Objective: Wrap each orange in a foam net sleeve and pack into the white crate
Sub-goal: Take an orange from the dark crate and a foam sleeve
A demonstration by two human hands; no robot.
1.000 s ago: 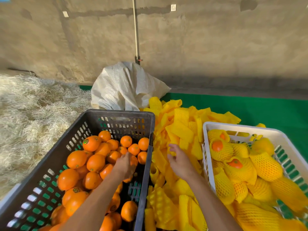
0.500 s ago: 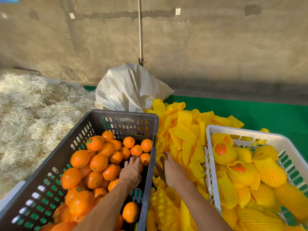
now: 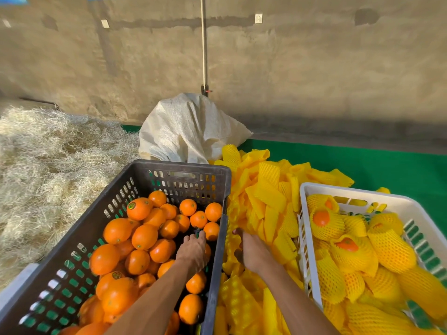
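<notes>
The dark crate (image 3: pixel 72 240) holds bare oranges (image 3: pixel 142 235), the left hand (image 3: pixel 192 252) reaching among them, grip hidden. The white crate (image 3: pixel 411 209) holds net-wrapped oranges (image 3: pixel 389 247). The right hand (image 3: pixel 251 252) reaches into loose foam sleeves (image 3: pixel 266 197), grasp unclear.

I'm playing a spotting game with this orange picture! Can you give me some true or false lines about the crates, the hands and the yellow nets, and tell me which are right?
1. The bare oranges sit in the dark crate. True.
2. The white crate holds nothing yet. False: it already holds many oranges in yellow net sleeves.
3. The left hand reaches into the dark crate among the oranges. True.
4. The right hand is inside the white crate. False: it is down in the pile of loose foam sleeves between the two crates.
5. A white sack lies behind the dark crate. True.
6. The straw is piled to the right of the white crate. False: it lies left of the dark crate.
</notes>
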